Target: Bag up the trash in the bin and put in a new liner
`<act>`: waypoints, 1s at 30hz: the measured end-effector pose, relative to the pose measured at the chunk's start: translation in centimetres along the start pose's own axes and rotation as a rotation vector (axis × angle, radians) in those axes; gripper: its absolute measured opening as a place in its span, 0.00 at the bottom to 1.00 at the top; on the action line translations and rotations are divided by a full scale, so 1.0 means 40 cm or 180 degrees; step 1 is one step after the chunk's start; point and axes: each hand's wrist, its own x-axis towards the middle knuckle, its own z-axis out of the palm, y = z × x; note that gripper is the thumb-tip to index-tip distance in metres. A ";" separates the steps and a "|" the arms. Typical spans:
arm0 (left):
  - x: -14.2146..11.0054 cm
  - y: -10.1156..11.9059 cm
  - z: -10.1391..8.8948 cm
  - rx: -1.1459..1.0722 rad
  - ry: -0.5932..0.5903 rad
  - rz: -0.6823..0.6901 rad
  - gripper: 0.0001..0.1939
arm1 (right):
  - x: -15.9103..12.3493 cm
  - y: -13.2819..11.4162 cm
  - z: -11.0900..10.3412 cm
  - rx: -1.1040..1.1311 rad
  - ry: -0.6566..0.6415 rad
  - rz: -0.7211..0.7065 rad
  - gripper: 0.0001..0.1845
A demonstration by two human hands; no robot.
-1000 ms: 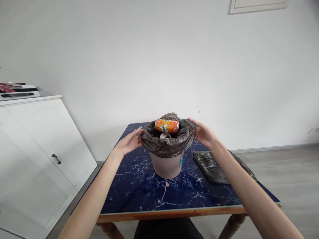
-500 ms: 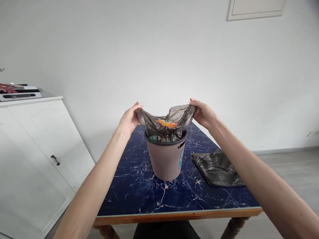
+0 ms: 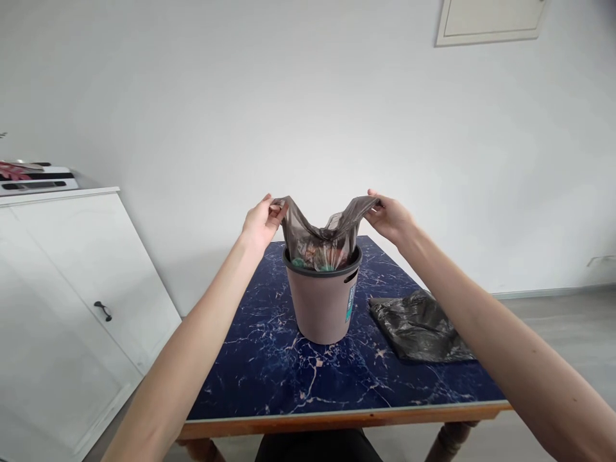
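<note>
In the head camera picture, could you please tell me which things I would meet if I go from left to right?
White cabinet → left hand → bin → black plastic lying on the table.

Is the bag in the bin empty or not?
The bag is not empty: green and reddish shapes show through its thin film.

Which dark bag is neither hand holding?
The flat bag on the table, right of the bin. The other bag rises from it, held by left hand and right hand.
</note>
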 end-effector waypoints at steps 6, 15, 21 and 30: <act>0.028 -0.028 0.017 -0.0333 0.0179 -0.0094 0.09 | 0.034 0.025 0.011 0.0363 0.0310 0.0115 0.11; 0.025 -0.001 0.088 -0.0629 -0.0292 0.0089 0.08 | 0.070 -0.024 0.058 0.0730 0.0069 -0.0158 0.09; 0.033 0.049 0.124 -0.0630 -0.0536 0.0400 0.12 | 0.089 -0.058 0.100 0.0835 -0.0164 -0.0275 0.10; 0.074 0.080 0.101 -0.0515 -0.0459 0.0549 0.13 | 0.117 -0.087 0.087 0.1031 -0.0010 -0.0334 0.13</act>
